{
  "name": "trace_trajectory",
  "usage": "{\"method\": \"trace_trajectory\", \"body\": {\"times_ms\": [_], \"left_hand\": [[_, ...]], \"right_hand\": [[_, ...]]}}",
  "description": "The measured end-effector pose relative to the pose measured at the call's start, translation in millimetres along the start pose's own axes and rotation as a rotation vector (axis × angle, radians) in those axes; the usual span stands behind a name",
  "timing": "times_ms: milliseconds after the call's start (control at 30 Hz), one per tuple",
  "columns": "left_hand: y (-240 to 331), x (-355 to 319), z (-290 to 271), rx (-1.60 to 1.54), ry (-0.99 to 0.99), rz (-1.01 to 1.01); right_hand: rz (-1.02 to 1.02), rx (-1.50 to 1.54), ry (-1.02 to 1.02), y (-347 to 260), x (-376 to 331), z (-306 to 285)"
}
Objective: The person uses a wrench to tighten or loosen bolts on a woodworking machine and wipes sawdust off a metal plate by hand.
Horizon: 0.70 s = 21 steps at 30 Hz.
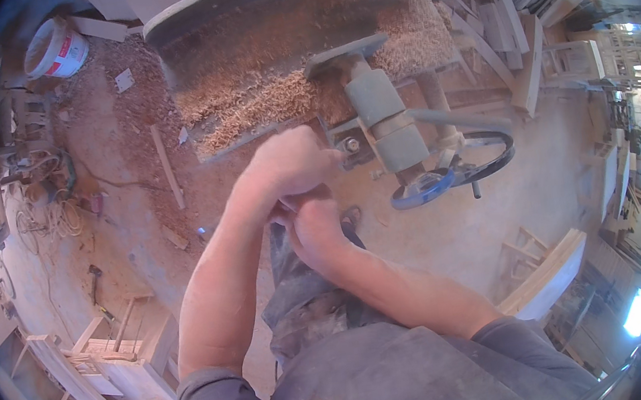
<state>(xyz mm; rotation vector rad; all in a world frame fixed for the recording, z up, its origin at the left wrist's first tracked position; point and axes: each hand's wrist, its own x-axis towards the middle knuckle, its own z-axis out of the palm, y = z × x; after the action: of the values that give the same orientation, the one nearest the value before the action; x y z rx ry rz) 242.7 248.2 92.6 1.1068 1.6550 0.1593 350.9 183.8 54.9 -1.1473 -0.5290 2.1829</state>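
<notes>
My left hand [287,164] is curled, grip narrow, fingertips against the bolt [351,146] on the grey metal bracket [352,135] of the machine column [384,115]; whether it pinches the bolt I cannot tell. My right hand [314,221] sits just below the left, touching it, fingers closed; contents hidden. A blue handwheel [454,170] lies right of both hands. Wood shavings [294,58] cover the machine bed [231,9] beyond the left grip.

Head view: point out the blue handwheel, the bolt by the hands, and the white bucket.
blue handwheel [424,186], head view, near rim
bolt [351,146], head view, its head
white bucket [56,50], head view, side wall
</notes>
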Motion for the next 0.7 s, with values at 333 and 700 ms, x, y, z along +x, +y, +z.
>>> {"method": "trace_trajectory", "body": {"times_ms": [333,700], "left_hand": [[-5,-18,41,-0.494,0.008,-0.164],[-26,-20,82,-0.864,0.050,0.056]], "right_hand": [[0.009,-0.333,-0.019,-5,-20,-41],[0.240,-0.321,-0.067,-25,-32,-67]]}}
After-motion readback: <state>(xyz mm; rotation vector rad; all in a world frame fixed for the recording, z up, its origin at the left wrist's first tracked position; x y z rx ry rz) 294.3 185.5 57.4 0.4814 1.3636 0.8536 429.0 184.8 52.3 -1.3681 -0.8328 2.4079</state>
